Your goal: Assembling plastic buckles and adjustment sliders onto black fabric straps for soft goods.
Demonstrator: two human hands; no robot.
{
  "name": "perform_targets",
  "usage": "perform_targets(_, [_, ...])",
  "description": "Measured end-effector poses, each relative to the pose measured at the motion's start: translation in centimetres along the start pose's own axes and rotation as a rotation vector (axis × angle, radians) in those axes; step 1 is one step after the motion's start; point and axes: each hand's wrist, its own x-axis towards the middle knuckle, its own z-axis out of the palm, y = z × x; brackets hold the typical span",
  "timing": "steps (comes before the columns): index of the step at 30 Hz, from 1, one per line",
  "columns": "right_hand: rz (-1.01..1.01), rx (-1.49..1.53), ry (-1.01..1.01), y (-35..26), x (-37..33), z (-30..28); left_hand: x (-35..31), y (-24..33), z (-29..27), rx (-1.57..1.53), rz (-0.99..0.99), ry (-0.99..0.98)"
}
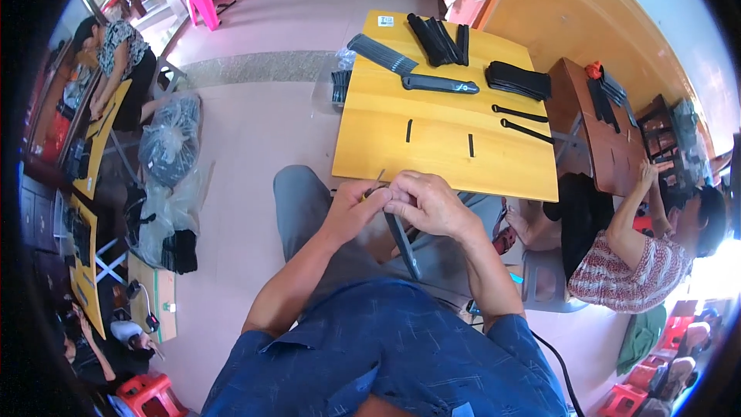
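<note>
Both hands meet just below the near edge of the yellow table, over my lap. My right hand is closed, its fingers pinching a dark grey strap that hangs down toward my lap. My left hand presses close beside it, thumb and fingers closed round something small at the strap's upper end. A thin pointed piece sticks up between the hands; its kind is too small to tell. The fingers hide the strap's upper end.
Grey strips, a black strap bundle, loose black straps, a black stack and two looped straps lie on the table. A person sits at right; another works at far left. Plastic bags stand on the floor.
</note>
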Motion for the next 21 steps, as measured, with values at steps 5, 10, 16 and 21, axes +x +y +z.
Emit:
perform_targets(5, [-0.1,0.2,-0.051,1.1,0.1,0.2,-0.9,1.3,0.2,-0.195,-0.154,-0.052])
perform_targets(10, [-0.068,0.406,0.217,3.2,-0.6,3.3,-0.7,-0.1,1.1,-0.11,-0.061,0.061])
perform_targets(16, [0.092,0.318,0.709,4.3,-1.2,5.8,-0.1,-2.4,1.9,0.116,0.135,0.32])
perform_targets(21, [0.303,0.683,1.426,11.3,-5.0,-4.4,-1.0,-1.4,0.0,-0.208,-0.064,0.576])
